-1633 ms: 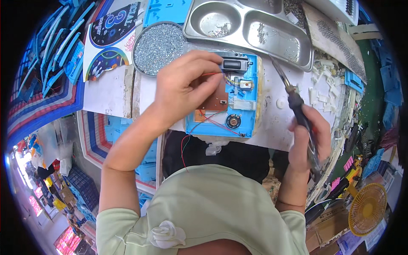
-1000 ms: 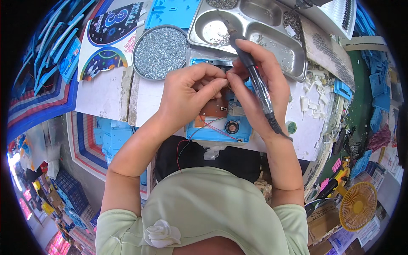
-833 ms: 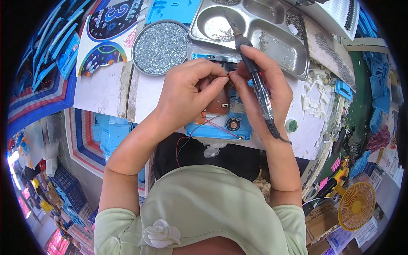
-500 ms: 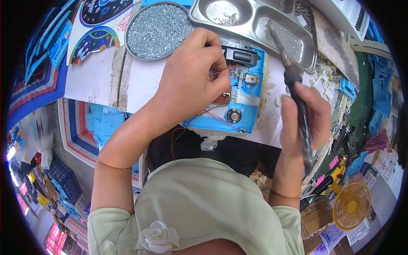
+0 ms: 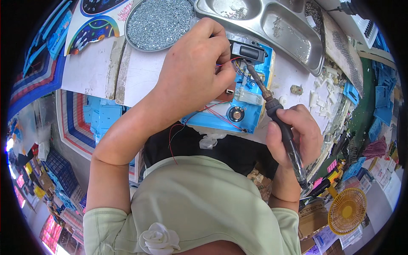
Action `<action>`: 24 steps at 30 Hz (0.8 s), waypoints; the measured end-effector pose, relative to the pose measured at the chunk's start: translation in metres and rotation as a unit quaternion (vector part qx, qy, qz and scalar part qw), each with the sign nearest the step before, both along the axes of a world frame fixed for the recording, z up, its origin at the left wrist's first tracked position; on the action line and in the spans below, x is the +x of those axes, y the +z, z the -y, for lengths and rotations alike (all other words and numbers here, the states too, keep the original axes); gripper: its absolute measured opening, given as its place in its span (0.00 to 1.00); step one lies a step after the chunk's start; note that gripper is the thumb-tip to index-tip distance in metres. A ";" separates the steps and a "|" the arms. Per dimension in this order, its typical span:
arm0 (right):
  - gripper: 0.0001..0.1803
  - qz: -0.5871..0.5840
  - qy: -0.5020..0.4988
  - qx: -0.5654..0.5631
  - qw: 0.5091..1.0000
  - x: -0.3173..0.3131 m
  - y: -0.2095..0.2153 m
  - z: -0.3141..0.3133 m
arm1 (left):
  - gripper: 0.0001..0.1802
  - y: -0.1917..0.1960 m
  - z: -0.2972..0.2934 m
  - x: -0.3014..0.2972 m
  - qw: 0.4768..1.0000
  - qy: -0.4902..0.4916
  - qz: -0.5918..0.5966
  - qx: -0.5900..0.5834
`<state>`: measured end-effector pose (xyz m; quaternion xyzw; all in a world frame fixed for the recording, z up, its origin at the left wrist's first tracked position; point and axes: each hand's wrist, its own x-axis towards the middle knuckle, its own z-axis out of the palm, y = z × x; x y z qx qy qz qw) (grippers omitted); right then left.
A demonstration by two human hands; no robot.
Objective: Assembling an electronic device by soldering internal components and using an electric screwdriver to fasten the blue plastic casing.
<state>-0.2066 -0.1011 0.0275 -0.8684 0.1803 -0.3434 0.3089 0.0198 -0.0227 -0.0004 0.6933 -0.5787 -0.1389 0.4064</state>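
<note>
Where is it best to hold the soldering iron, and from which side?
Grip the soldering iron on its dark handle, behind the collar, coming from the right, as the right hand does. Its bare metal shaft points up-left into the blue housing, probably hot.

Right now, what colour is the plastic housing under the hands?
Light blue housing, seen best in the head view.

The one camera sits on my head and looks steeply down over my chest at the white table (image 5: 91, 70), close enough that my forearms fill the middle. My left hand (image 5: 193, 70) lies toward eleven o'clock, my right hand (image 5: 293, 136) toward three. Straight table edges bend near the dark fisheye rim.
</note>
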 end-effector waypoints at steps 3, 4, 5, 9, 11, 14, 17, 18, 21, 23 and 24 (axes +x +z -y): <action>0.18 -0.016 -0.001 0.006 1.000 0.001 0.000 0.000 | 0.05 0.000 0.000 0.000 1.000 0.000 -0.001 0.000; 0.18 -0.019 -0.002 0.009 1.000 0.001 0.000 0.000 | 0.05 0.000 0.000 0.000 1.000 0.000 0.003 -0.004; 0.17 -0.022 -0.004 0.011 1.000 0.001 0.000 0.000 | 0.06 0.000 0.000 0.000 1.000 -0.001 0.007 -0.007; 0.18 0.004 0.002 -0.010 1.000 0.006 -0.005 0.003 | 0.06 0.000 0.000 0.000 1.000 0.001 0.004 -0.001; 0.18 -0.009 0.004 -0.017 1.000 0.005 -0.004 0.003 | 0.06 0.000 0.001 0.000 1.000 0.001 0.007 -0.004; 0.20 -0.026 0.013 -0.053 0.998 0.006 -0.002 0.005 | 0.06 -0.001 0.001 0.000 1.000 0.002 0.001 -0.006; 0.22 -0.019 0.027 -0.080 0.996 0.005 -0.006 0.008 | 0.06 -0.001 0.001 -0.001 1.000 0.005 -0.007 -0.006; 0.22 -0.019 0.031 -0.077 0.996 0.005 -0.005 0.009 | 0.06 -0.001 0.001 -0.001 1.000 0.006 -0.009 -0.006; 0.22 -0.019 0.038 -0.061 0.997 0.002 -0.003 0.010 | 0.06 0.000 0.000 -0.001 1.000 0.006 -0.015 0.001; 0.21 -0.023 0.038 -0.042 0.998 0.000 0.000 0.010 | 0.06 0.000 0.000 -0.001 1.000 0.007 -0.012 -0.002; 0.21 -0.023 0.035 -0.041 0.998 -0.001 0.000 0.010 | 0.06 0.000 0.000 -0.001 1.000 0.007 -0.010 -0.004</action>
